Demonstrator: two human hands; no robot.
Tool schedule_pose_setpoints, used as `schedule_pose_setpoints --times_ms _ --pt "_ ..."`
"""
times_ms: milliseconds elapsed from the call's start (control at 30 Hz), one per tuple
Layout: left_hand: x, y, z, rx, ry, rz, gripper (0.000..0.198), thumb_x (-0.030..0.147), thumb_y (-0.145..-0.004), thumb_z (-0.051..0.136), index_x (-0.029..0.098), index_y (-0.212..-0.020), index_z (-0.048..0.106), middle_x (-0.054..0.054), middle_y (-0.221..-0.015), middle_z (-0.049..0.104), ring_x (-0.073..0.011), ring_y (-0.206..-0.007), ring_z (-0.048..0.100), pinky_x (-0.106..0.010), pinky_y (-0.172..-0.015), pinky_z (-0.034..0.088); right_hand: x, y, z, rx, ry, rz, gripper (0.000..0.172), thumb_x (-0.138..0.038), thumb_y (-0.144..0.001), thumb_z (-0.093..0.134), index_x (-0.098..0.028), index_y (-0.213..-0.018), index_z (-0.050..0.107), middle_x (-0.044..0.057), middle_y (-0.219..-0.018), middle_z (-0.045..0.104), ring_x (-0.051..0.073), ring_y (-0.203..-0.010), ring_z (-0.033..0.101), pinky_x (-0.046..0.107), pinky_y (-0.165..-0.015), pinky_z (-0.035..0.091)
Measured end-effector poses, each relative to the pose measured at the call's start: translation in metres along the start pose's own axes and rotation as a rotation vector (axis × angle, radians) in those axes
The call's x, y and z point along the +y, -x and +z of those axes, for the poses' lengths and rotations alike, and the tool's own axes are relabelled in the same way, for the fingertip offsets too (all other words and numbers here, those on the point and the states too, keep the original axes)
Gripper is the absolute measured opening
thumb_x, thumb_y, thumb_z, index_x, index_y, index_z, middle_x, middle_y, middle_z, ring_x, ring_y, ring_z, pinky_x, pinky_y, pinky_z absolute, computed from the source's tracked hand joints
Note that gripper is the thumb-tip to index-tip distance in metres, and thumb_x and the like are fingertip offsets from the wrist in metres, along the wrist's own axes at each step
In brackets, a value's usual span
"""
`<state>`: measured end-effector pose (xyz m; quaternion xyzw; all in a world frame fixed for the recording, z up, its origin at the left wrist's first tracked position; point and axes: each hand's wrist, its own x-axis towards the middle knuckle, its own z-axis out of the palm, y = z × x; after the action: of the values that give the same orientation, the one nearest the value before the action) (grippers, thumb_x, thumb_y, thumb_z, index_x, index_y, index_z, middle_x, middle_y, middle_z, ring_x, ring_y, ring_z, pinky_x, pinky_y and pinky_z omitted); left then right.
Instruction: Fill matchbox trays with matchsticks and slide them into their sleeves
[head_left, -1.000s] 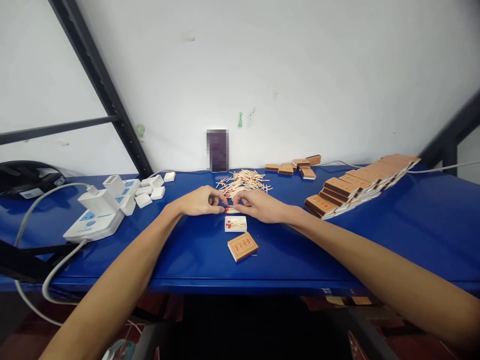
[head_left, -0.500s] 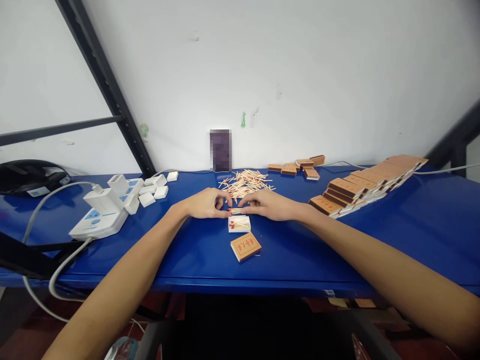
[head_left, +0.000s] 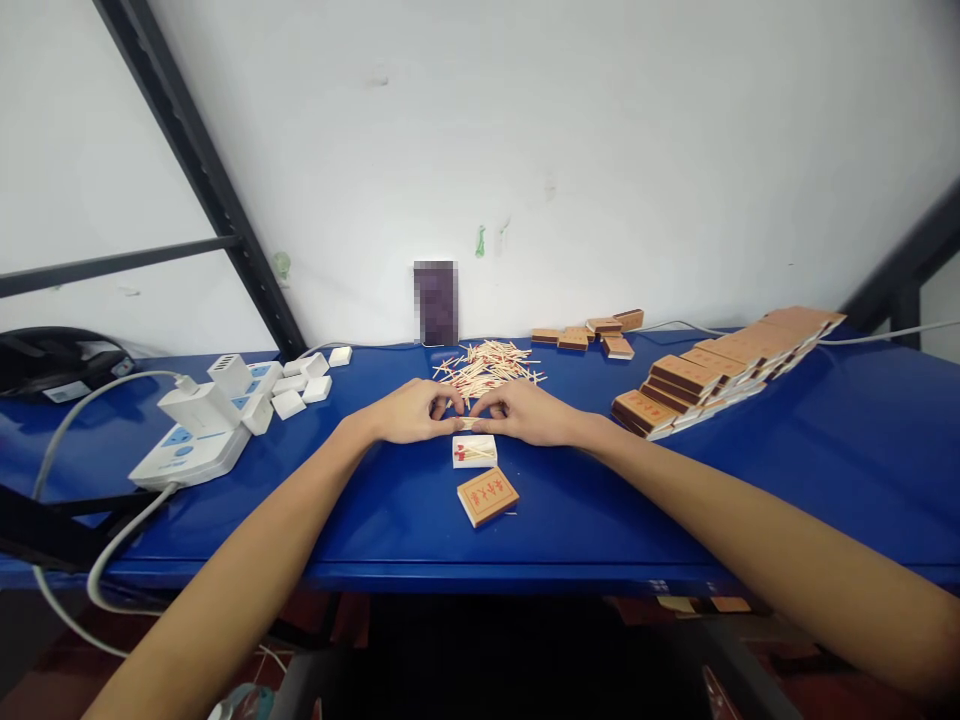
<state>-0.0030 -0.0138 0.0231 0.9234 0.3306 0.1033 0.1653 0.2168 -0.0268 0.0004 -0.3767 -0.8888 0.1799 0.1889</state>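
A small bundle of matches (head_left: pixel 468 423) lies sideways between my two hands, just in front of the loose match pile (head_left: pixel 491 368). My left hand (head_left: pixel 421 411) is closed on the bundle's left end, its fingertips covering the match heads. At the other end my right hand (head_left: pixel 523 412) pinches the bundle between thumb and fingers. Right below them sits an open white matchbox tray (head_left: pixel 475 462) with several red-headed matches inside. Nearer the table edge lies an orange matchbox sleeve (head_left: pixel 488 496), set at an angle.
Stacked matchboxes (head_left: pixel 679 380) run along the right, and several more matchboxes (head_left: pixel 574 339) lie by the wall. To the left are a power strip (head_left: pixel 191 455) with chargers and small white boxes (head_left: pixel 289 404). A pixelated dark panel (head_left: pixel 437 303) leans on the wall.
Both hands have closed in on the match bundle, and the red heads that showed before are now covered by the left fingertips. The whole view has shifted slightly.
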Motion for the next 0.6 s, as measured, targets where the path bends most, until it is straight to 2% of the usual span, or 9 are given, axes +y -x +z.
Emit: schedule_pose_setpoints --times_ms 133,333,600 --pt "0.0018 -0.0022 0.0024 0.041 -0.053 0.072 0.035 0.051 -0.082 0.058 0.016 -0.084 0.065 -0.001 -0.075 0.059 -0.0109 -0.062 0.048 -0.024 -0.058 0.035 -0.0019 -0.001 0.0032 0.042 0.022 0.035 0.034 -0.048 -0.084 0.061 -0.016 -0.086 0.073 0.0 -0.065 0.057 0.011 -0.057 0.045 0.025 -0.056 0.028" --pt "0.0011 -0.0048 0.0028 0.024 -0.064 0.074 0.032 0.047 -0.085 0.057 0.016 -0.088 0.066 -0.003 -0.081 0.063 -0.0119 -0.067 0.052 -0.024 -0.061 0.037 0.0024 -0.0019 0.0068 0.125 0.076 -0.076 0.025 -0.04 -0.085 0.061 -0.017 -0.087 0.07 0.006 -0.088 0.066 0.016 -0.079 0.056 0.027 -0.068 0.037" --pt "0.0071 -0.0051 0.0012 0.01 -0.087 0.056 0.024 0.037 -0.085 0.059 0.014 -0.081 0.068 -0.003 -0.077 0.068 -0.0115 -0.065 0.056 -0.023 -0.061 0.038 0.0025 -0.0011 0.0075 0.139 0.05 -0.117 0.015 -0.031 -0.085 0.061 -0.019 -0.092 0.069 0.003 -0.088 0.07 0.015 -0.075 0.059 0.026 -0.067 0.037"
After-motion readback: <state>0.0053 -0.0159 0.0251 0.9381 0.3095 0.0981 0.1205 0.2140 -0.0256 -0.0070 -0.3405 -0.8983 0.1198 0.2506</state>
